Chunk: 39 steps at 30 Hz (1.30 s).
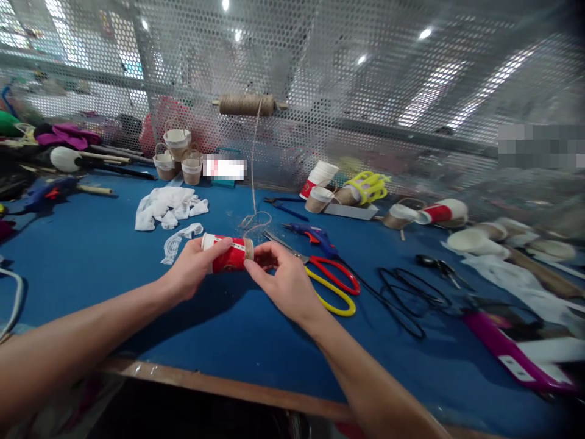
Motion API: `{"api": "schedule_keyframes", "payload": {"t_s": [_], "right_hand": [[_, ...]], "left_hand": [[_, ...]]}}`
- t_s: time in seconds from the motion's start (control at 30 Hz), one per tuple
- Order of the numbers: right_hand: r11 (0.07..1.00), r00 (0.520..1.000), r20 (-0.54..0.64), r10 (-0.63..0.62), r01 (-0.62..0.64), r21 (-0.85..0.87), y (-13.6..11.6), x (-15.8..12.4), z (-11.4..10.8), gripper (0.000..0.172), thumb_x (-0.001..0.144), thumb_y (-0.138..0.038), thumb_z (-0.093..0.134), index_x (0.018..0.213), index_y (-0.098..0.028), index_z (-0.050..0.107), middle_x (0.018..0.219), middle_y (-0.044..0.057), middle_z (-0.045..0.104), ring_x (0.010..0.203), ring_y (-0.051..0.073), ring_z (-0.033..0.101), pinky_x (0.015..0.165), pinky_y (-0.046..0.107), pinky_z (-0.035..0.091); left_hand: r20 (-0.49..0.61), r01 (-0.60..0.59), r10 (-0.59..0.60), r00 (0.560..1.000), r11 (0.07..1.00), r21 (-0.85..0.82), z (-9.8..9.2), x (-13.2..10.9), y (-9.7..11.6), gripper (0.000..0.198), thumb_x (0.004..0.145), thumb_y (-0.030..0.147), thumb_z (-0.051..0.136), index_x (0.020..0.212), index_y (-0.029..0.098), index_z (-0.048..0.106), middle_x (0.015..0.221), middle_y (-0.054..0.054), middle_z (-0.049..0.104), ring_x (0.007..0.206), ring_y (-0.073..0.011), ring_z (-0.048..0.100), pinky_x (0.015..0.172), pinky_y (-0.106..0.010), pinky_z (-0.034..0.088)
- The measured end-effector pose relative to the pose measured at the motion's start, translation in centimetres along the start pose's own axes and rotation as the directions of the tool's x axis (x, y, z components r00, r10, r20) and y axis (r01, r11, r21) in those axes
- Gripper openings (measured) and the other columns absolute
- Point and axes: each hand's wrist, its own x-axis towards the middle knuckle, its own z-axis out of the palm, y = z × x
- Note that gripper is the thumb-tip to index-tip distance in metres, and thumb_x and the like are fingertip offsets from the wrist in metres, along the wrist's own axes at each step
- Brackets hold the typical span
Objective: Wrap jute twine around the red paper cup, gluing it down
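My left hand is closed round a red and white paper cup, which lies on its side above the blue table. Twine is wound in a band at the cup's right end. My right hand touches that end, its fingers curled at the twine; whether they pinch the strand is hidden. From there the twine loops on the table and runs up to a spool on a rod at the mesh. Scissors with red and yellow handles lie beside my right hand, blades partly behind it.
White lace pieces lie at the left, below several small twine-covered buckets. A blue glue gun with a black cord lies right of centre. Pliers, more cups and a purple object are farther right.
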Motion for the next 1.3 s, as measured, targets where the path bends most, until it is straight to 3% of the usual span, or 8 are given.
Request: {"api": "schedule_keyframes", "payload": {"t_s": [0.17,0.33,0.5,0.63,0.77,0.93,1.1,1.3], "right_hand": [[1.000,1.000,-0.005,0.020,-0.020,-0.005,0.2,0.1,-0.1,0.011,0.072,-0.028,0.057,0.072,-0.019,0.049,0.067,0.001,0.056,0.059,0.013,0.051,0.058,0.028,0.043],[0.998,0.998,0.039,0.043,-0.045,0.052,0.4,0.2,-0.3,0.015,0.072,-0.031,0.057,0.073,-0.019,0.049,0.069,0.000,0.054,0.061,0.013,0.049,0.059,0.028,0.041],[0.990,0.995,0.057,0.087,-0.092,0.107,0.4,0.4,-0.5,0.022,0.071,-0.037,0.059,0.068,-0.018,0.048,0.062,-0.002,0.050,0.057,0.011,0.045,0.055,0.026,0.038],[0.927,0.976,0.045,0.211,-0.215,0.308,0.7,0.8,-0.6,0.025,0.072,-0.042,0.057,0.072,-0.018,0.051,0.063,-0.001,0.053,0.057,0.011,0.049,0.056,0.027,0.040],[0.839,0.945,0.003,0.328,-0.292,0.459,1.8,1.4,-0.9,0.022,0.068,-0.037,0.060,0.075,-0.017,0.053,0.065,-0.001,0.055,0.059,0.011,0.053,0.054,0.025,0.041],[0.858,0.948,0.034,0.317,-0.302,0.416,2.6,1.7,-1.1,0.024,0.069,-0.039,0.058,0.064,-0.016,0.054,0.047,-0.004,0.049,0.043,0.009,0.046,0.045,0.024,0.033],[0.863,0.943,-0.018,0.331,-0.295,0.410,3.0,2.0,-0.9,0.032,0.073,-0.043,0.054,0.055,-0.018,0.049,0.039,-0.006,0.041,0.042,0.009,0.043,0.045,0.023,0.031],[0.840,0.931,0.017,0.364,-0.336,0.426,3.7,2.4,-0.9,0.027,0.066,-0.042,0.062,0.073,-0.016,0.060,0.072,0.003,0.061,0.067,0.013,0.056,0.056,0.024,0.042]], "left_hand": [[0.044,-0.060,0.058,0.997,0.998,0.027,-0.1,0.0,-0.3,0.021,0.069,0.029,0.067,0.076,0.009,0.066,0.063,-0.003,0.068,0.056,-0.0096,0.058,0.058,-0.020,0.045],[0.042,-0.108,0.104,0.994,0.989,0.103,-0.2,-0.2,-0.4,0.022,0.070,0.031,0.066,0.075,0.009,0.065,0.062,-0.002,0.068,0.053,-0.0083,0.056,0.054,-0.018,0.043],[0.120,-0.178,0.158,0.980,0.967,0.182,-0.2,-0.4,-0.4,0.020,0.072,0.028,0.063,0.077,0.010,0.067,0.068,-0.004,0.070,0.056,-0.0090,0.057,0.056,-0.018,0.045],[0.160,-0.208,0.174,0.972,0.952,0.226,-0.2,-0.6,-0.2,0.020,0.073,0.028,0.062,0.080,0.011,0.068,0.073,-0.005,0.071,0.059,-0.0108,0.059,0.058,-0.020,0.047],[0.139,-0.169,0.134,0.981,0.946,0.278,-0.2,-0.6,-0.2,0.017,0.069,0.028,0.065,0.074,0.012,0.068,0.066,-0.003,0.069,0.056,-0.0113,0.058,0.056,-0.021,0.046],[0.160,-0.103,0.065,0.985,0.965,0.242,-0.3,0.0,-0.5,0.024,0.069,0.034,0.064,0.073,0.011,0.067,0.064,-0.004,0.067,0.054,-0.0109,0.057,0.055,-0.022,0.046],[0.133,-0.032,0.007,0.991,0.981,0.189,-0.3,0.2,-0.5,0.026,0.066,0.036,0.067,0.069,0.011,0.064,0.058,-0.002,0.064,0.050,-0.0088,0.053,0.052,-0.020,0.042],[0.140,-0.043,0.019,0.990,0.984,0.172,0.0,-0.2,-0.6,0.032,0.064,0.041,0.068,0.069,0.010,0.065,0.057,-0.002,0.063,0.049,-0.0093,0.052,0.051,-0.020,0.041]]}}
